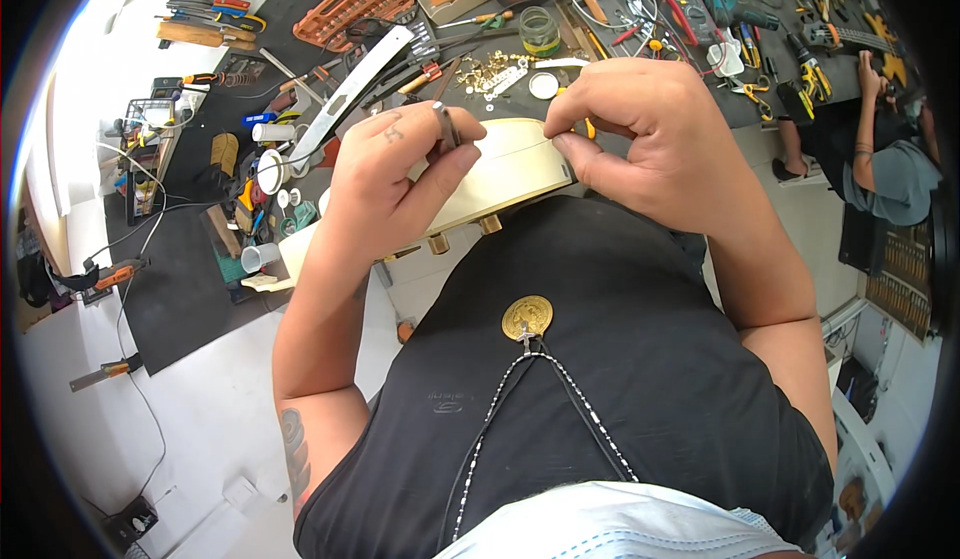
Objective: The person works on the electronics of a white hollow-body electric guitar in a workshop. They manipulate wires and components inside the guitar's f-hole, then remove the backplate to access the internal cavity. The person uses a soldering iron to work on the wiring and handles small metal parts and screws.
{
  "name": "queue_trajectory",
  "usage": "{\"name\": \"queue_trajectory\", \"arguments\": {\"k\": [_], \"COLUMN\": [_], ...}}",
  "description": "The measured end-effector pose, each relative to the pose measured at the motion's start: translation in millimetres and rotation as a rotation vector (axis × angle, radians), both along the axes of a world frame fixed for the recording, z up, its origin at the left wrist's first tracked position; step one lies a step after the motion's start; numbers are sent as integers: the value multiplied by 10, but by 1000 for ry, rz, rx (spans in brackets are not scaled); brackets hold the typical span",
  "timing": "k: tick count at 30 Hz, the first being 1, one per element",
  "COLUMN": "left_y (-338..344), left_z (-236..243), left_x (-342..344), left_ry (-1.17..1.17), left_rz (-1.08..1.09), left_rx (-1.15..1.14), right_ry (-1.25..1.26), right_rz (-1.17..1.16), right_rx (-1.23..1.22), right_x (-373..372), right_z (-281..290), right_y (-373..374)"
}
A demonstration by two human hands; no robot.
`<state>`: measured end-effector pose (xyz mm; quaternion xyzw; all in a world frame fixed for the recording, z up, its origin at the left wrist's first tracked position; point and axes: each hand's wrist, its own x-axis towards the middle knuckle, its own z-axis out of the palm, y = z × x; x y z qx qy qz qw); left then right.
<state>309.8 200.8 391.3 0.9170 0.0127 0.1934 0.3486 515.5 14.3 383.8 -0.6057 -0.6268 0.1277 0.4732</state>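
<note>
My left hand [405, 174] is closed in a pinch above a long cream-coloured piece [510, 151] that looks like part of a guitar. A slim dark band or metal piece [447, 125] shows at its fingers; I cannot tell which. Across from it, my right hand [650, 139] pinches thumb to forefinger near the piece's right end. A very thin string runs between the two pinches, over the cream surface. Gold-coloured knobs [438, 244] stick out from the near edge of the piece. My left forearm covers part of its left end.
Small brass parts [495, 74], a glass jar [540, 32], an orange tool case [353, 7] and a long white strip [352, 94] crowd the dark bench [190, 304]. A multimeter [690, 11] and a drill [735, 4] lie far right. Another person [885, 164] works at a guitar there.
</note>
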Motion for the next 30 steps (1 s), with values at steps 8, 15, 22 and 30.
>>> {"name": "queue_trajectory", "arguments": {"k": [8,15,22,30], "left_y": [86,8,-12,-9], "left_z": [-23,10,-1,-85], "left_x": [-35,24,-23,-65], "left_ry": [-52,30,75,-97], "left_rz": [-41,54,193,336], "left_rx": [-111,-6,-188,-465], "right_ry": [-10,-6,-5,5], "right_rz": [-10,-9,-10,-54], "right_rx": [97,42,42,57], "right_x": [-8,-20,-16,-40], "right_z": [-64,-13,6,-2], "right_y": [16,-5,-9,-5]}}
